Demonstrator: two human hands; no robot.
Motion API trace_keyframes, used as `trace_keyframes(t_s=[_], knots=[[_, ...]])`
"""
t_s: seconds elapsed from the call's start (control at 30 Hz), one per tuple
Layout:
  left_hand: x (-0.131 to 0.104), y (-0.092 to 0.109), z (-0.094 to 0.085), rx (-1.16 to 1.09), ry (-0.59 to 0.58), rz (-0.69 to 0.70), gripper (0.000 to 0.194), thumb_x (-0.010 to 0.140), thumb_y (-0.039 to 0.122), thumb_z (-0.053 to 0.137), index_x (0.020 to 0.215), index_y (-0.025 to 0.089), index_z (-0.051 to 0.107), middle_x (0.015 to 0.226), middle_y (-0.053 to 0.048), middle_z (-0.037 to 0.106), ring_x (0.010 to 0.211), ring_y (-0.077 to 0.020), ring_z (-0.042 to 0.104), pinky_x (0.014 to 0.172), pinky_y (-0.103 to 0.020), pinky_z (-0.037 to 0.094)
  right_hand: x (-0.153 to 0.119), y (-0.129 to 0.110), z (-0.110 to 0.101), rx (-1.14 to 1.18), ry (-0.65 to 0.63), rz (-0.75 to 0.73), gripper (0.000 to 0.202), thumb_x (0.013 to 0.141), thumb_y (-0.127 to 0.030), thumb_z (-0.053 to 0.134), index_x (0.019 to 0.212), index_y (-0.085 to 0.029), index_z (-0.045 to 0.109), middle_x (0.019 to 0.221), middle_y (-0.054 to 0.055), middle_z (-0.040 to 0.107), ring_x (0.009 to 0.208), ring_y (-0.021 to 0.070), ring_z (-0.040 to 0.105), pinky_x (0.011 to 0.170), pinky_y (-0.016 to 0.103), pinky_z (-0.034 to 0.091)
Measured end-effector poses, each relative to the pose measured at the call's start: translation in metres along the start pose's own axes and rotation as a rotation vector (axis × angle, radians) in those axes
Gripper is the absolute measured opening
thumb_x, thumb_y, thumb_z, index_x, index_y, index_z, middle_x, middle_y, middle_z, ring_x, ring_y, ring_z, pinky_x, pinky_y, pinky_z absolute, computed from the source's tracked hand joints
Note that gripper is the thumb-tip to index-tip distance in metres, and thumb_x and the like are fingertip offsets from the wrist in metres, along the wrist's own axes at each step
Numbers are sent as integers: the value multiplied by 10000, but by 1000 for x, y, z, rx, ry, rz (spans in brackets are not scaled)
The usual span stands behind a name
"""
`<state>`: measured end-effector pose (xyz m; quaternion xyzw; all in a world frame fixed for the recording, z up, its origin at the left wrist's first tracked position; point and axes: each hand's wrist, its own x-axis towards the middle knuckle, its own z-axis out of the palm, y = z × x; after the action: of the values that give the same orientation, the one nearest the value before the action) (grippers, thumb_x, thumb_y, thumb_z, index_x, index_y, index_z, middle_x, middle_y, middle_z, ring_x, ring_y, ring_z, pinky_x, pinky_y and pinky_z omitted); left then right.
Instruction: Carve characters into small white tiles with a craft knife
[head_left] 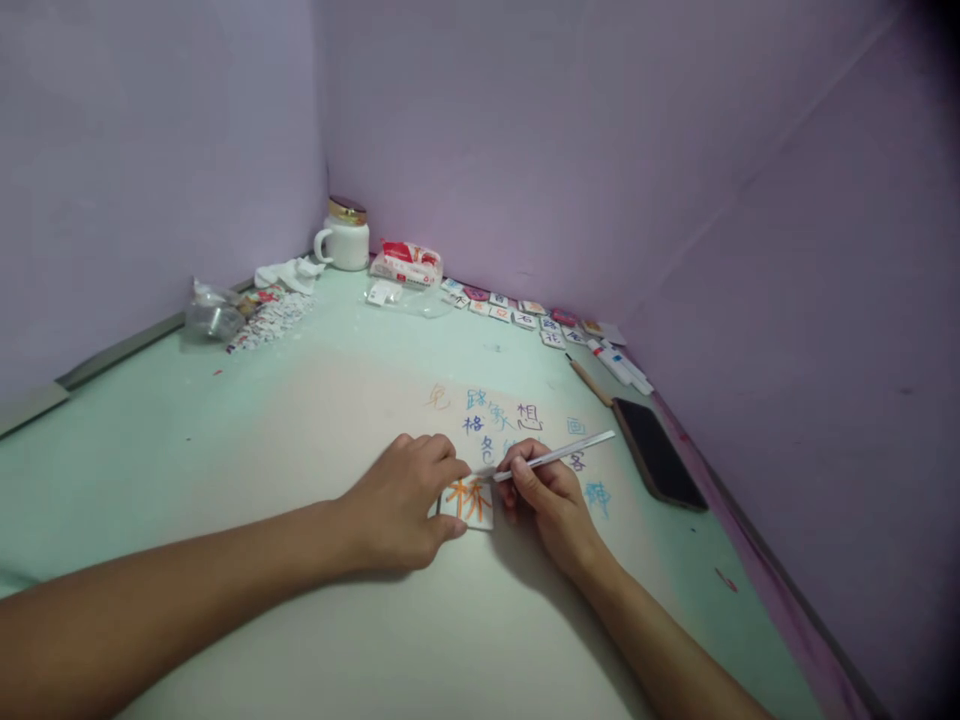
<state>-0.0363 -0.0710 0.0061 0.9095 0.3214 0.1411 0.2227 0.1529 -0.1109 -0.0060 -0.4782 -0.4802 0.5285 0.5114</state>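
Note:
My left hand (412,503) grips a small white square tile (484,518) by its left side, thumb below and fingers above. An orange Chinese character is drawn on the tile, which lies on the table. In my right hand (546,498) is a slim, white, pen-shaped craft knife (559,454), held like a pencil. Its flat greyish tip is at the tile's upper right edge. My left fingers partly cover the tile. Beyond both hands, several Chinese characters (528,415) are written on the table in blue, purple and orange.
A black phone (660,455) and a pencil (590,381) lie right. Lettered tiles (525,319) and white pens (621,366) line the back wall. A lidded white mug (347,243), red-and-white packet (407,264), plastic bag (212,314) and white scraps (271,320) stand further left.

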Motion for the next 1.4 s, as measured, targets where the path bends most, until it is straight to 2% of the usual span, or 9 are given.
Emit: trace_keyframes(t_s=[0.23, 0.37, 0.67, 0.97, 1.27, 1.4], knots=[[0, 0, -3, -12, -6, 2, 404, 710, 314, 686, 1084, 189, 600, 1025, -72, 556, 949, -257, 515, 851, -414, 390, 0, -1, 2, -17, -31, -28, 385, 784, -555, 621, 765, -191, 498, 506, -56, 494, 445, 85, 395, 433, 204, 307], [-1, 1, -3, -17, 13, 6, 382, 719, 283, 675, 1082, 192, 598, 1013, -61, 544, 932, -246, 513, 845, -410, 392, -1, -1, 2, -10, -50, -24, 384, 793, -554, 608, 765, -192, 485, 507, -61, 486, 442, 84, 383, 435, 208, 292], [2, 3, -8, -4, -28, 18, 342, 739, 262, 662, 1068, 190, 602, 1009, -60, 544, 961, -246, 511, 859, -402, 384, 1, -1, 2, 12, -51, -27, 428, 771, -593, 611, 748, -192, 464, 506, -66, 486, 427, 74, 365, 434, 210, 273], [3, 0, -5, -46, -23, 33, 288, 820, 324, 566, 1076, 192, 578, 1009, -77, 527, 907, -244, 498, 827, -418, 398, 3, -1, 0, 91, -70, -8, 423, 775, -584, 617, 745, -188, 472, 507, -70, 467, 435, 73, 371, 439, 209, 264], [26, -8, -8, -83, -30, -9, 298, 820, 307, 577, 1101, 210, 580, 1012, -73, 530, 903, -241, 494, 821, -415, 404, 29, 1, -11, 130, -57, 50, 440, 760, -605, 623, 762, -196, 461, 512, -68, 469, 418, 71, 369, 414, 203, 274], [34, -20, -4, -106, -11, 45, 311, 840, 380, 564, 1108, 223, 568, 1022, -78, 531, 907, -247, 496, 812, -406, 419, 35, 0, -15, 113, -39, 51, 444, 775, -616, 597, 758, -195, 460, 508, -69, 443, 434, 74, 351, 433, 210, 256]])
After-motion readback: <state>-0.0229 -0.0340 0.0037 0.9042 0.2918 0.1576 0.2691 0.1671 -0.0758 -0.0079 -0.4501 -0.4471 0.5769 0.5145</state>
